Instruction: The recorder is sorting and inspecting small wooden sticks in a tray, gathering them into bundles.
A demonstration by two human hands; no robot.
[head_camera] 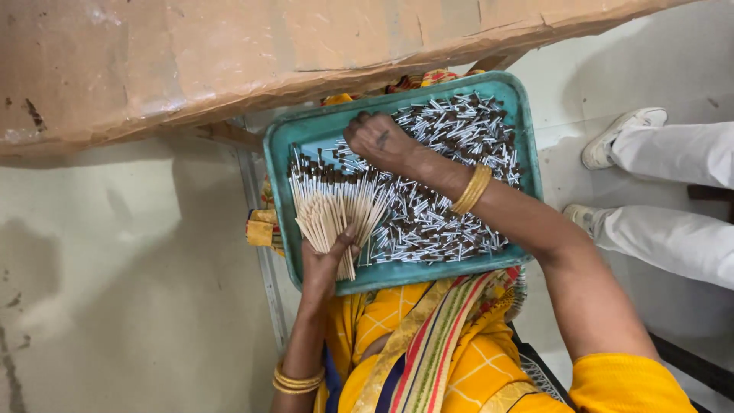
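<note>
A teal plastic tray (527, 130) rests on my lap, filled with several thin sticks (451, 222) that have white bodies and dark tips. My left hand (327, 264) is at the tray's near left edge, closed on a fanned bundle of pale sticks (332, 206) with their dark tips pointing away. My right hand (380, 141) reaches across the tray with its fingers curled down into the loose pile at the far left; what its fingers hold is hidden. Gold bangles (470, 189) sit on my right wrist.
A worn brown tabletop edge (229, 53) overhangs the far side of the tray. Another person's legs in white trousers (673, 199) and white shoes stand at the right. A pale floor (115, 291) lies to the left, with a metal frame bar beside the tray.
</note>
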